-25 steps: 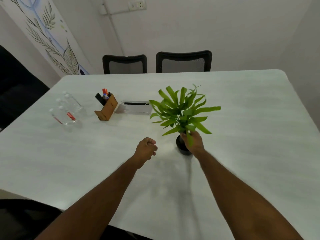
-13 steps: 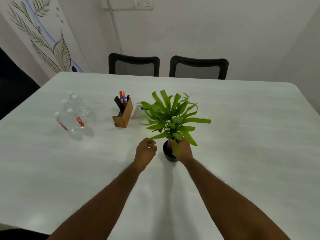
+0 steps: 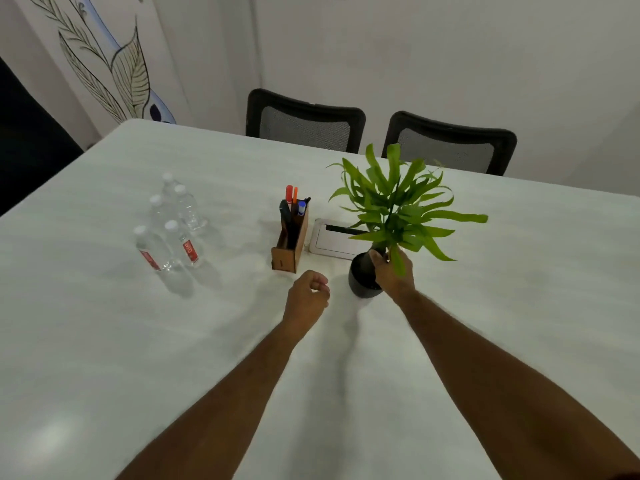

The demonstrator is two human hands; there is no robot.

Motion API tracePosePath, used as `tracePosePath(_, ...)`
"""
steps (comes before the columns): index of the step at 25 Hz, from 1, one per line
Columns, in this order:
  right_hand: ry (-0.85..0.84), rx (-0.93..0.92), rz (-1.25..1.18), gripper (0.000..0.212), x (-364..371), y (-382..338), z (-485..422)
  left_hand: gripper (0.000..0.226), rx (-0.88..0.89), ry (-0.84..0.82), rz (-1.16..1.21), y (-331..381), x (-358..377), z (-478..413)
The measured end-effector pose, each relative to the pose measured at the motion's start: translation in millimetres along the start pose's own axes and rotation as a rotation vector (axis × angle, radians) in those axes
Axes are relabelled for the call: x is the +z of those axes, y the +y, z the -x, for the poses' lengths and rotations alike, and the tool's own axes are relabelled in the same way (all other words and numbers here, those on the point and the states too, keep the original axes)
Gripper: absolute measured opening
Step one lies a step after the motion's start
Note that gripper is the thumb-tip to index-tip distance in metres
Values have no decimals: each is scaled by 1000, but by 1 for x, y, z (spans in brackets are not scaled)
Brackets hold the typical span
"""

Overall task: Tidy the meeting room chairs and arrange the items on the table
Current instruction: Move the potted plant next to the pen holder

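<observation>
A green leafy plant (image 3: 398, 206) in a small black pot (image 3: 360, 277) stands on the white table (image 3: 104, 341). My right hand (image 3: 393, 271) grips the plant at the stem base, just above the pot's rim. My left hand (image 3: 308, 296) hovers in a loose fist over the table, just left of the pot and apart from it. A wooden pen holder (image 3: 291, 242) with red, orange and blue pens stands left of the plant. Several clear water bottles (image 3: 169, 226) with red labels stand in a cluster further left.
A white cable box lid (image 3: 332, 239) is set into the table behind the pot. Two black mesh chairs (image 3: 304, 121) (image 3: 450, 143) are pushed in at the far edge. A leaf mural covers the left wall.
The plant in my right hand has moved away from me, toward the pen holder and cable box. My left fist stays beside it. The view has shifted left.
</observation>
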State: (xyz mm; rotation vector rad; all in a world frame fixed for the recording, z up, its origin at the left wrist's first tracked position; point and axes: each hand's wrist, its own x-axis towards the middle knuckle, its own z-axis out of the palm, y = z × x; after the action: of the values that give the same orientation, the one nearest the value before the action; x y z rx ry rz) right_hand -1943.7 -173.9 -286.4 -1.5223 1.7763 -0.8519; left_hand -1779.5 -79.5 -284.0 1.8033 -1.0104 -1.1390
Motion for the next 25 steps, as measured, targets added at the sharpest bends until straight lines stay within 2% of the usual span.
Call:
tracePosePath(9, 5, -101, 23, 24, 11, -7, -8, 8, -12, -17, -37, -7, 1, -21)
tracePosePath(11, 0, -48, -3, 25, 7, -6, -4, 8, -14, -13, -25, -9, 1, -19)
tracePosePath(14, -29, 70, -40, 45, -3, -3, 8, 8, -15, -27, -41, -11, 0, -9)
tracePosePath(16, -28, 102, -64, 50, -11, 2, 25, 9, -9, -37, -51, -12, -1, 3)
tracePosePath(25, -48, 277, -324, 27, -73, -4, 132, 8, 28, 19, -42, 17, -28, 114)
